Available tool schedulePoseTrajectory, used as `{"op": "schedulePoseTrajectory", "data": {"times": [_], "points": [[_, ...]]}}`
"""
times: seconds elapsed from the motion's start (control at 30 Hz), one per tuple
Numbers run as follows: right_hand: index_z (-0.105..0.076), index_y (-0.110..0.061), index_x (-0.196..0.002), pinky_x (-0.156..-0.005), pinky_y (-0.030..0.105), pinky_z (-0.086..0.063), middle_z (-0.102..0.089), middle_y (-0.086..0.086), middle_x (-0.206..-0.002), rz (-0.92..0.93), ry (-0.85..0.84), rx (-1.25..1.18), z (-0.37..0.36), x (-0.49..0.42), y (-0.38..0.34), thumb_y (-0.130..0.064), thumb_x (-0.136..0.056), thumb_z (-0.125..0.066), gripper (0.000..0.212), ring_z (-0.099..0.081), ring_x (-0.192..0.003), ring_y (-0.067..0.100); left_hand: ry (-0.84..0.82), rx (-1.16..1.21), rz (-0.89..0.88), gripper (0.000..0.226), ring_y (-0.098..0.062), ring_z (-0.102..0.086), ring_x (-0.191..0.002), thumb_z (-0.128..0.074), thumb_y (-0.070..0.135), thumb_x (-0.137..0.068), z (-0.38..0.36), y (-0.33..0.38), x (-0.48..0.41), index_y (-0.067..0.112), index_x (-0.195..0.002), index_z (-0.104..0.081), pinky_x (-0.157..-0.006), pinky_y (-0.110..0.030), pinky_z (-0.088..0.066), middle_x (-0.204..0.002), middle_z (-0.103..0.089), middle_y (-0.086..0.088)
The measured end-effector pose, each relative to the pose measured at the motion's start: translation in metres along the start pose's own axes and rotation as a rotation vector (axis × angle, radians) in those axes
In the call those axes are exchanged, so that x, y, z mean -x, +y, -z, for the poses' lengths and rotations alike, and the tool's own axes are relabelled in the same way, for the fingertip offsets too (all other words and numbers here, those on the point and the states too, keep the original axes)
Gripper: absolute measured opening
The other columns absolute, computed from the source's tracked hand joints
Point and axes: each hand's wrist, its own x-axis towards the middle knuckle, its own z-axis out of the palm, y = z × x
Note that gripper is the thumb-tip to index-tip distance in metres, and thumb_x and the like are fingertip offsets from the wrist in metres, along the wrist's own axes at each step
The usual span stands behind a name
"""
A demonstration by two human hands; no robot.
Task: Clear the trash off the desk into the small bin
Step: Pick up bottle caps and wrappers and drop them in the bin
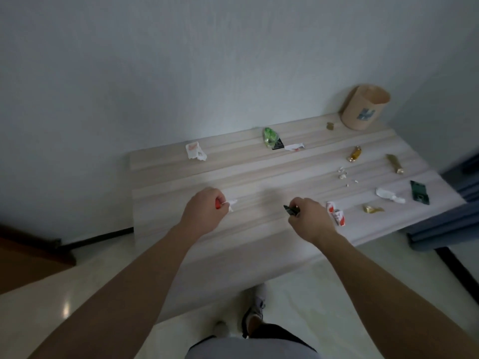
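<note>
My left hand (pixel 204 208) is closed on a red and white wrapper (pixel 229 204) near the desk's front middle. My right hand (pixel 308 216) pinches a small dark wrapper (pixel 291 210). A tan cylindrical bin (pixel 364 107) with a blue mark stands at the far right corner of the pale wooden desk (pixel 259 174). Trash lies scattered: a white and pink wrapper (pixel 195 151) at the back left, a green wrapper (pixel 270 137), a white scrap (pixel 294 146), gold wrappers (pixel 354 154) (pixel 395 164), a dark green packet (pixel 419 192), a crumpled white paper (pixel 388 195), and a red and white wrapper (pixel 335 213) just right of my right hand.
White crumbs (pixel 343 173) dot the desk's right side. A small gold piece (pixel 330 126) lies beside the bin, another gold scrap (pixel 372 209) near the front right. Blue fabric (pixel 440 226) hangs off the desk's right edge. A dark wooden piece (pixel 28 257) sits at the left floor.
</note>
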Motion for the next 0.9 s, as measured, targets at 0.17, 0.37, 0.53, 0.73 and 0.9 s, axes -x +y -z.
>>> {"op": "schedulePoseTrajectory", "data": {"times": [0.17,0.37,0.53,0.73,0.9], "points": [[-0.061,-0.021,-0.105,-0.07,0.033,-0.042,-0.06,0.005,-0.1,-0.042,0.081,0.016,0.021,0.024,0.017,-0.023,-0.084,-0.057,0.021,-0.05,-0.082,0.022,0.014,-0.033,-0.042,0.015,-0.015,-0.052,-0.069,-0.066,0.028,-0.08,0.009,0.02,0.016,0.028,-0.072,-0.054,-0.065,-0.031,-0.044,-0.076,-0.056,0.004],[-0.061,-0.021,-0.101,-0.071,0.036,-0.05,-0.059,0.003,-0.094,-0.038,0.156,-0.065,0.049,0.04,0.052,-0.025,-0.083,-0.058,0.019,-0.057,-0.082,0.025,0.033,-0.1,-0.084,0.012,-0.013,-0.052,-0.069,-0.063,0.03,-0.081,0.003,0.062,0.014,0.026,-0.074,-0.054,-0.065,-0.029,-0.042,-0.075,-0.054,0.008],[-0.06,-0.02,-0.101,-0.067,0.032,-0.045,-0.058,0.004,-0.094,-0.065,0.195,-0.081,0.082,0.054,0.116,-0.027,-0.085,-0.059,0.018,-0.056,-0.082,0.023,0.03,-0.129,-0.123,0.011,-0.014,-0.052,-0.071,-0.062,0.03,-0.082,-0.029,0.129,0.006,0.023,-0.076,-0.057,-0.064,-0.027,-0.038,-0.077,-0.056,0.005],[-0.061,-0.018,-0.102,-0.066,0.03,-0.043,-0.06,0.004,-0.095,-0.09,0.242,-0.098,0.128,0.059,0.204,-0.021,-0.084,-0.058,0.018,-0.055,-0.079,0.021,0.019,-0.134,-0.165,0.012,-0.012,-0.049,-0.068,-0.061,0.029,-0.082,-0.086,0.219,-0.004,0.023,-0.074,-0.055,-0.057,-0.024,-0.032,-0.074,-0.053,0.007],[-0.059,-0.019,-0.106,-0.065,0.03,-0.041,-0.058,0.004,-0.098,-0.088,0.223,-0.085,0.16,0.05,0.263,-0.022,-0.084,-0.056,0.022,-0.055,-0.082,0.024,0.044,-0.12,-0.162,0.012,-0.013,-0.051,-0.069,-0.062,0.029,-0.083,-0.124,0.275,-0.019,0.024,-0.075,-0.055,-0.06,-0.026,-0.036,-0.075,-0.053,0.007]]}}
